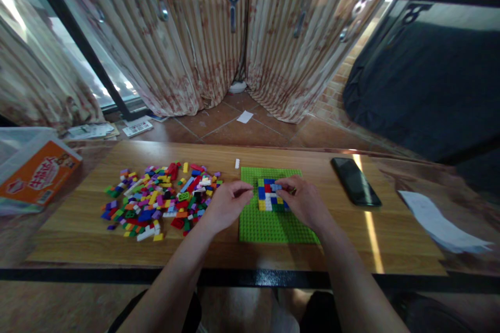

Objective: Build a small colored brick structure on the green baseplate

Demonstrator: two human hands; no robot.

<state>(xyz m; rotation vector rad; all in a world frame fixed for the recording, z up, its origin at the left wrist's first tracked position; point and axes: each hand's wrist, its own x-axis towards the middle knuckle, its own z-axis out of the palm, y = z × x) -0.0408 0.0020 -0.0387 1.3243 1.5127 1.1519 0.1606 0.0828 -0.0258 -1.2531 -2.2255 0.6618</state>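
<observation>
A green baseplate (273, 226) lies on the wooden table with a small block of blue, red, white and yellow bricks (269, 196) built on its far half. My right hand (302, 202) rests on the plate and pinches a pale blue brick (275, 187) at the top of that block. My left hand (227, 204) sits at the plate's left edge, fingers curled together, with nothing that I can make out in them. A heap of loose coloured bricks (160, 197) spreads to the left of it.
A black phone (355, 181) lies right of the plate, and a white paper (437, 221) further right. A single white brick (237, 163) sits behind the plate. An orange box (37, 174) stands at the table's left end. The near table edge (250, 276) is dark.
</observation>
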